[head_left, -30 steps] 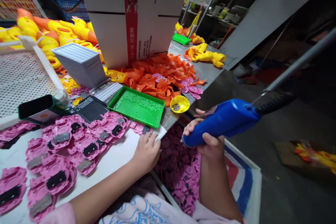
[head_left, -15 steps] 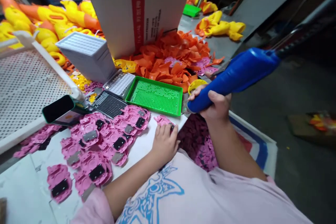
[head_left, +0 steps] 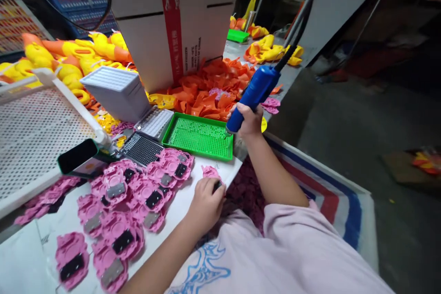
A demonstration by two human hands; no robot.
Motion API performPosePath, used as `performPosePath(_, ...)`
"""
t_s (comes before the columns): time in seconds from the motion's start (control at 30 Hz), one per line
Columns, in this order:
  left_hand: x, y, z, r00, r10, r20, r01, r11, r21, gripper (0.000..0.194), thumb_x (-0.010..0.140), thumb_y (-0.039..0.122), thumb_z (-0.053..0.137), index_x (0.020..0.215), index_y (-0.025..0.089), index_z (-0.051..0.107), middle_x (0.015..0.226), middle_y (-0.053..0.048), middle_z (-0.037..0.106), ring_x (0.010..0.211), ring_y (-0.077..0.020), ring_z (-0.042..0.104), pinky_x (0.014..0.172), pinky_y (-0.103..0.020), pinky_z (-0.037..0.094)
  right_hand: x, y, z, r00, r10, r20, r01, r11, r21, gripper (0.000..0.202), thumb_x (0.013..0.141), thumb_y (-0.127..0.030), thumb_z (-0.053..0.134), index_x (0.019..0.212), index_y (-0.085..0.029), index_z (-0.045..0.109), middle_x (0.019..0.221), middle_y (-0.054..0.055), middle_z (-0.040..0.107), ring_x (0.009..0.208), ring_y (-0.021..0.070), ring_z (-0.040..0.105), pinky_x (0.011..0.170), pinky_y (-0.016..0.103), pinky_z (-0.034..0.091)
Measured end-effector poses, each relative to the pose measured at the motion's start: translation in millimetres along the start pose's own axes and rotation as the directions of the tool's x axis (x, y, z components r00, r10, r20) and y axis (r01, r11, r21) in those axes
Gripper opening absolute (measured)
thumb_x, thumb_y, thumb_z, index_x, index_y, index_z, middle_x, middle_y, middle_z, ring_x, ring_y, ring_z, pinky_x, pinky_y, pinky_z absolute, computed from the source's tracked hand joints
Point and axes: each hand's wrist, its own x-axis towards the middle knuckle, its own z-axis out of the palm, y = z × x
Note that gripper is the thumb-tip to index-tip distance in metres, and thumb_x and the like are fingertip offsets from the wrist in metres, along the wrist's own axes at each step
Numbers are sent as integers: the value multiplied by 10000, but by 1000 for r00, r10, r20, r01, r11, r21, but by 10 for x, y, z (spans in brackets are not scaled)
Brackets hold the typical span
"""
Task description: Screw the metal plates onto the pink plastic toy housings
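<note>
My right hand (head_left: 248,120) is wrapped round a blue electric screwdriver (head_left: 255,92), which hangs from a dark cable and points down-left. Its tip is over the right end of a green perforated tray (head_left: 198,137) of small screws. My left hand (head_left: 206,200) rests at the table edge, its fingers on a pink plastic part (head_left: 210,172) with a black piece, partly hidden by the fingers. To the left of that hand lie several pink parts (head_left: 119,223) with black or grey covers. Beside the green tray is a black perforated tray (head_left: 142,148).
A tall carton (head_left: 138,32) stands behind orange pieces (head_left: 210,89). At left are a white perforated basket (head_left: 37,128), a grey stack of trays (head_left: 115,92), a dark green box (head_left: 81,158) and yellow parts (head_left: 72,50). A striped container (head_left: 330,197) is at right.
My right hand has brought the screwdriver left and more upright, its tip now over the green tray. My left hand stays on the pink part, its fingers more curled. The view has shifted.
</note>
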Motion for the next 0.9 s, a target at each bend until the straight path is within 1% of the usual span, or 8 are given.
performPosePath(0.13,39,-42,-53,999,-17,47,21,997,-75,321,785,118,611,1103,161,617,1083,-119,629,966,-259,559,823,-413,508,104,149,0,1000,0,-30,0,1000,-5,267,560,-358,736,655,-200,543,479,-56,608,368,125,572,386,257,501)
performPosePath(0.27,37,-52,-55,992,-54,113,70,988,-137,331,799,133,607,1129,165,611,1115,-132,615,1015,-276,548,854,-433,488,120,210,-4,1000,0,-12,0,1000,-19,269,566,-373,726,634,-203,529,481,-51,610,367,124,567,399,268,514)
performPosePath(0.37,25,-59,-50,990,-70,119,88,984,-155,325,804,143,605,1128,167,613,1122,-137,610,1022,-282,544,862,-444,481,126,226,-17,1000,-4,12,5,998,-59,283,571,-394,732,629,-201,534,490,-51,604,376,119,571,417,269,524)
performPosePath(0.43,20,-66,-51,991,-62,117,81,984,-162,318,807,144,604,1123,164,615,1112,-135,614,1012,-282,545,855,-440,480,125,229,-25,1000,-12,16,13,998,-63,280,568,-401,728,628,-203,539,490,-49,604,380,122,570,414,270,522)
performPosePath(0.67,25,-89,-45,998,-30,56,40,984,-173,272,844,146,565,1109,152,623,1050,-124,637,960,-263,549,827,-422,483,93,207,-10,999,-19,-26,18,998,-58,247,586,-406,695,628,-218,539,468,-69,564,352,120,538,362,263,488)
performPosePath(0.8,15,-87,-24,997,-29,65,40,984,-176,263,867,163,550,1120,151,622,1062,-130,641,970,-267,547,832,-428,481,77,194,8,999,-3,-38,1,999,-52,275,549,-429,697,587,-221,521,442,-78,558,333,116,525,359,261,486)
performPosePath(0.9,7,-81,-20,997,-31,75,44,983,-179,255,873,166,551,1116,142,625,1077,-136,641,980,-269,548,836,-429,475,80,201,9,1000,-7,-25,5,998,-58,293,549,-439,696,564,-218,504,444,-70,561,336,123,536,364,268,491)
